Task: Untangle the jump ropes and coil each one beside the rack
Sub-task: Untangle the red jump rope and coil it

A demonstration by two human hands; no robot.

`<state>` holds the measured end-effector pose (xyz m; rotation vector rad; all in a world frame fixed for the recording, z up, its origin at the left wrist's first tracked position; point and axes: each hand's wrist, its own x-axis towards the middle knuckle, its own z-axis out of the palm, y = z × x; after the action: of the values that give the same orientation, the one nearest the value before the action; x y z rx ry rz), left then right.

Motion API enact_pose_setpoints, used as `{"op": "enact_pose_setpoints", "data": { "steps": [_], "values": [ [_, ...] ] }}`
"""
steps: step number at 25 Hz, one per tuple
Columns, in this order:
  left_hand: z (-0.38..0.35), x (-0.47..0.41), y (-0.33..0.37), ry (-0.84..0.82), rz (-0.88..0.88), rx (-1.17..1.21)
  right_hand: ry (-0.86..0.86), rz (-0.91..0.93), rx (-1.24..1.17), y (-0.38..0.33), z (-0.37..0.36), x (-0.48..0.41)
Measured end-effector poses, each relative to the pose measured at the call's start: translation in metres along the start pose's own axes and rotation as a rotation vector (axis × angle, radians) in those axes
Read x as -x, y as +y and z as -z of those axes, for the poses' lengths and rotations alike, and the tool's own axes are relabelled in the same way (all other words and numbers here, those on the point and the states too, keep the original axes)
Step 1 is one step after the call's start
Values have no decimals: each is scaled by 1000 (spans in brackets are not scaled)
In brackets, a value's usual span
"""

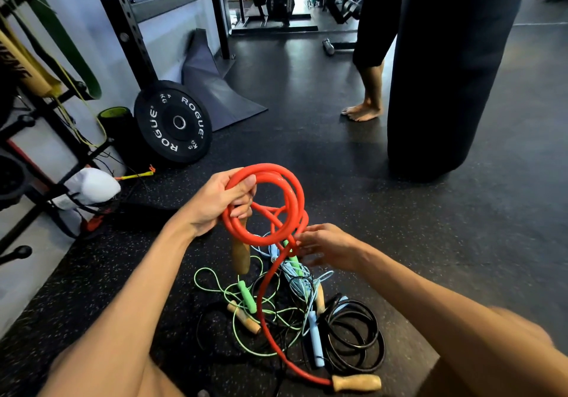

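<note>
The fingers [242,210] of the left hand [212,203] are curled tight round the gathered loops of the red jump rope [293,200], thumb over the top, holding the coil upright above the floor. One wooden handle [241,255] hangs below the grip. The right hand [329,249] sits just beside the coil's lower right edge, fingers extended, loosely spread and holding nothing. Motion blur prevents confirming whether the fingertips touch the rope. From that point the uncoiled strand [260,301] runs down and toward the person, long axis near-vertical in the head view. It ends at the second wooden handle [356,383] on the rubber floor. The strand crosses the tangle of green rope [246,296], blue rope [316,341] and black rope [376,350]. The right hand is nearer the strand and is judged best placed to feed the next loop. The rack [49,181] stands to the left.
</note>
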<state>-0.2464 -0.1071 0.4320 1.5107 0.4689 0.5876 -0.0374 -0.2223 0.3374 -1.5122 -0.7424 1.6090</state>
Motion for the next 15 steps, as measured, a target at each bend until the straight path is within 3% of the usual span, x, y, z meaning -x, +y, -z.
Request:
{"op": "enact_pose_setpoints", "data": {
  "steps": [3, 7, 12, 15],
  "values": [
    [1, 2, 3, 6, -5, 65, 56, 41, -113, -3, -3, -1],
    [4, 1, 7, 105, -53, 208, -24, 110, -144, -10, -8, 7],
    [33, -7, -3, 534, -48, 251, 99, 230, -154, -11, -5, 3],
    [40, -6, -9, 762, -3, 262, 145, 332, 32, -16, 7, 3]
  ]
}}
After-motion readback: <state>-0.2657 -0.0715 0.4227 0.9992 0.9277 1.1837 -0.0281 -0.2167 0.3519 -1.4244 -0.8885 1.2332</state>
